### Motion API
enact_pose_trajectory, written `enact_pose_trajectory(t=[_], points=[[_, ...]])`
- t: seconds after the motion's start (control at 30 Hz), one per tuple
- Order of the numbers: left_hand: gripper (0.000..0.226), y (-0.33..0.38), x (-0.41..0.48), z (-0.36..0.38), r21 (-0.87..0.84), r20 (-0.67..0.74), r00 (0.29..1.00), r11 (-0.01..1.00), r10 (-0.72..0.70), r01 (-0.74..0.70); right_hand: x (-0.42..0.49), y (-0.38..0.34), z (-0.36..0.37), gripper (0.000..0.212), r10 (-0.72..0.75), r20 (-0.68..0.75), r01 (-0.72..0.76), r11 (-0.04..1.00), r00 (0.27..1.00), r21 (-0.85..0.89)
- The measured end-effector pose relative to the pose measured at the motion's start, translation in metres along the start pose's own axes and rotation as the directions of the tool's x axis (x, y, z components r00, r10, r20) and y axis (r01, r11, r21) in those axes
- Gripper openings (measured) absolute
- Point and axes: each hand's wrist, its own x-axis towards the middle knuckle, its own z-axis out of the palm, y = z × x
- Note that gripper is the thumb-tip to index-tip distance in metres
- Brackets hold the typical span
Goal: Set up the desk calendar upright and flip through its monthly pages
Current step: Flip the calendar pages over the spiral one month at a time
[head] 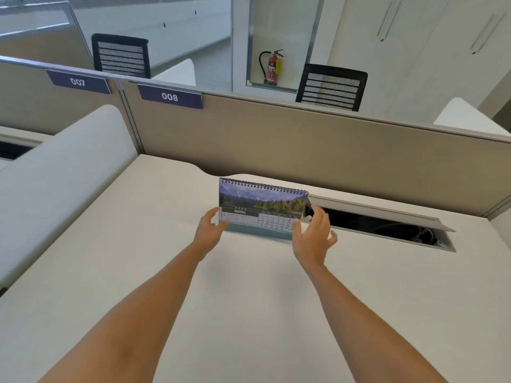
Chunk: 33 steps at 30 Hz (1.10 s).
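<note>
The desk calendar (pixel 262 207) shows APRIL, but its date grid and the small print on its left half are too small and soft to read, and its lower right corner is hidden behind the right hand (pixel 312 236). That hand is motion-blurred, so whether its fingers touch the calendar cannot be told. Inside the open cable tray (pixel 387 228) in the desk (pixel 249 299), the dark contents are indistinct.

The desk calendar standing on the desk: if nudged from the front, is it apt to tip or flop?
The desk calendar probably tips easily: it stands tall on a narrow base. Its spiral-bound pages look thin, so likely floppy and light. The left hand and right hand flank its lower corners, perhaps steadying it.
</note>
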Motion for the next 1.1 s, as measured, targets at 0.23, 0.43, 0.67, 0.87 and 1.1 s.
enact_pose_trajectory(t=[0.23, 0.43, 0.67, 0.87, 1.1], points=[[0.061, -0.001, 0.006, 0.015, -0.013, 0.026, 0.999, 1.0, -0.027, 0.027, -0.02, 0.022, 0.03, 0.071, 0.165, 0.383, -0.112, 0.981, 0.909, -0.158], [0.072, -0.001, 0.008, 0.017, -0.011, -0.038, 0.999, 1.0, -0.023, 0.022, -0.024, 0.016, 0.031, 0.065, 0.177, 0.328, -0.184, 0.983, 0.928, -0.01], [0.065, -0.005, 0.007, 0.013, -0.011, -0.012, 1.0, 1.0, -0.012, 0.012, -0.028, 0.011, 0.015, 0.032, 0.286, 0.201, -0.326, 0.921, 0.937, 0.213], [0.053, -0.015, 0.001, 0.002, 0.012, -0.06, 0.998, 1.0, 0.011, -0.011, -0.032, 0.009, -0.001, 0.024, 0.333, 0.259, -0.399, 0.877, 0.906, 0.267], [0.035, -0.02, -0.008, -0.008, -0.064, -0.125, 0.986, 0.99, 0.115, -0.124, -0.024, 0.008, -0.02, 0.008, 0.34, 0.339, -0.449, 0.83, 0.877, 0.331]])
